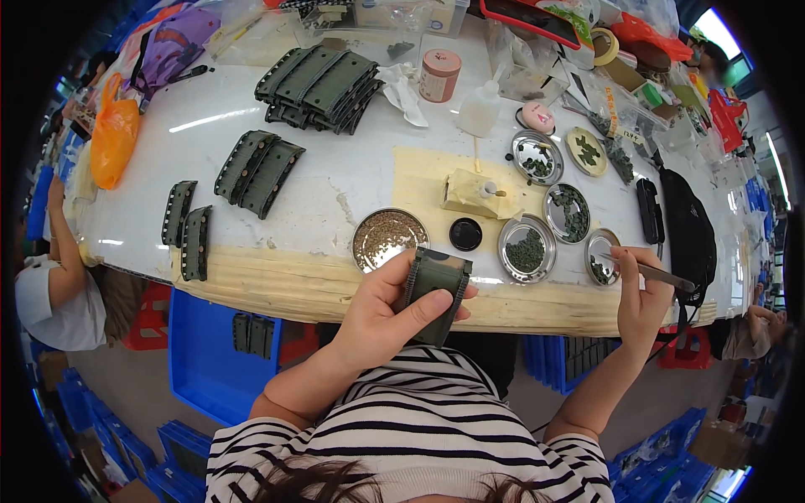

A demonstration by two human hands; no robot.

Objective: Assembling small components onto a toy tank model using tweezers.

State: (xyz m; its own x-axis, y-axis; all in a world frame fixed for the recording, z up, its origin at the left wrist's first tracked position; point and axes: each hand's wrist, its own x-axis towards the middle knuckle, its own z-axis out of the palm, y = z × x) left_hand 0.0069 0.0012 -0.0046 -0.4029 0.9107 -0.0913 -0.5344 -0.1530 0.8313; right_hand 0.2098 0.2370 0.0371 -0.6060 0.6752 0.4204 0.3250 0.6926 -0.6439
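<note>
My left hand (379,320) is closed around a dark green, curved plastic part (436,285) at the table's front edge, thumb across its face. To the right, my right hand (639,298) grips metal tweezers (668,277). Their tips are over a small round metal dish (604,237) holding small dark green pieces (599,270). Close by are two more metal dishes of green pieces, one nearer the middle (503,251) and one farther back (550,201). A larger dish (360,226) of small brown pieces stands just beyond my left hand, beside a round black cap (465,234).
Stacked green parts (314,84) lie at the back left, with smaller groups (258,172) nearer. A yellowish block (470,194), squeeze bottle (480,109) and pink jar (440,75) stand mid-table. A black pouch (688,222) lies far right. Below the table's left side is a blue bin (197,352).
</note>
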